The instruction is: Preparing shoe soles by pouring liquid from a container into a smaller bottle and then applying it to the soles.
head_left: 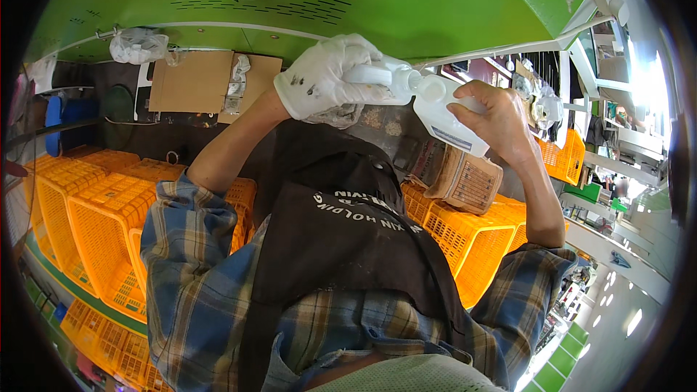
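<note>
My left hand (327, 78), in a white glove with dark smudges, is closed round a translucent white plastic jug (398, 91). The jug lies tilted on its side, its neck pointing right. Bare, my right hand (501, 120) grips a second white plastic bottle (444, 117) with a label low on its side. The mouths of the two containers come together between my hands; whether they touch I cannot tell. Liquid inside either one cannot be made out.
A green panel with slots (435, 7) spans the far side, a clear plastic bag (138, 46) hanging from its edge. Brown cardboard (192, 83) stands beneath. Stacked orange crates (109, 229) fill the left; more crates (475, 243) stand right, beside a slatted brown seat (468, 180).
</note>
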Motion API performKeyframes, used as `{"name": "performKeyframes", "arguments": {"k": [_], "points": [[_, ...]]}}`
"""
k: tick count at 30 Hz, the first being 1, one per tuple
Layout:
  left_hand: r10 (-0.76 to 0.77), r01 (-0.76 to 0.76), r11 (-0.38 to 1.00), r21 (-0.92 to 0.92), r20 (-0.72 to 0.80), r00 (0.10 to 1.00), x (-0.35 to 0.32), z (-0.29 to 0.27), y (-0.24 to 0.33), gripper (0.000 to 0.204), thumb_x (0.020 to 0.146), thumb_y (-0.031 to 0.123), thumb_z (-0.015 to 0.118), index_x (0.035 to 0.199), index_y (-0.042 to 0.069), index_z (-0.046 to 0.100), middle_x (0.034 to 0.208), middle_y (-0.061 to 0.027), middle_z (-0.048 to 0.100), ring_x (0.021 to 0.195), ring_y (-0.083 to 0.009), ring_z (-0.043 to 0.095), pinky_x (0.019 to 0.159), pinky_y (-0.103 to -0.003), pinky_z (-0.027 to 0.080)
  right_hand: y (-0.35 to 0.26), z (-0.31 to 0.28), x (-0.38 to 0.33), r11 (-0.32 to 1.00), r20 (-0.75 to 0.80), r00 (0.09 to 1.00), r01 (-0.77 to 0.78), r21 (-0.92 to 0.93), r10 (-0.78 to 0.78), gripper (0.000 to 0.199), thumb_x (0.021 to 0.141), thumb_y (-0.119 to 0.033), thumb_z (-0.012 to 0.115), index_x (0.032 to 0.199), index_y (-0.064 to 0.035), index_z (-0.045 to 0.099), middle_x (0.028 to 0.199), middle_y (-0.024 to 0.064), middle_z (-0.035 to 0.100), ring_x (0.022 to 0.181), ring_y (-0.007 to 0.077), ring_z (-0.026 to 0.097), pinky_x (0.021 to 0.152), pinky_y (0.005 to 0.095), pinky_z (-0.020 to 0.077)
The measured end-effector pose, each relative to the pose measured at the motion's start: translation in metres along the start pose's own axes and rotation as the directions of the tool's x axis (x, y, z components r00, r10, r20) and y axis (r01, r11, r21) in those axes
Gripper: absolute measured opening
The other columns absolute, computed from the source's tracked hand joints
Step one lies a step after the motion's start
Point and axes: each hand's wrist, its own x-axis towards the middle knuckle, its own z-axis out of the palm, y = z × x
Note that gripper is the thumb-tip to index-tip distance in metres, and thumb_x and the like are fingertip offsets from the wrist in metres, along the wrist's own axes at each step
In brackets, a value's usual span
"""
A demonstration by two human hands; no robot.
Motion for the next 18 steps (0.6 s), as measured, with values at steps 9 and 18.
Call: {"name": "performKeyframes", "arguments": {"k": [9, 18], "points": [[0.012, -0.012, 1.0, 0.002, 0.003, 1.0, -0.0055, 0.0002, -0.0016, 0.033, 0.079, 0.029, 0.076, 0.086, 0.001, 0.061, 0.112, -0.0108, 0.061, 0.101, -0.0253, 0.057, 0.088, -0.034, 0.046, -0.0025, 0.003, 0.002, 0.999, 0.019, 1.0, 0.006, -0.034, -0.005, 0.024, 0.078, -0.019, 0.074, 0.093, -0.0007, 0.069, 0.068, 0.0181, 0.065, 0.057, 0.0259, 0.064, 0.059, 0.0358, 0.0515], [-0.022, 0.022, 1.0, -0.008, -0.008, 1.0, -0.0095, 0.0025, 0.0008, 0.032, 0.079, 0.028, 0.076, 0.081, 0.001, 0.059, 0.11, -0.0125, 0.062, 0.102, -0.0261, 0.057, 0.088, -0.035, 0.045, -0.0081, 0.0017, 0.0016, 0.999, 0.025, 1.0, 0.01, -0.049, -0.009, 0.024, 0.078, -0.018, 0.073, 0.093, -0.0005, 0.069, 0.066, 0.0177, 0.065, 0.055, 0.0255, 0.064, 0.058, 0.0354, 0.0523]]}}
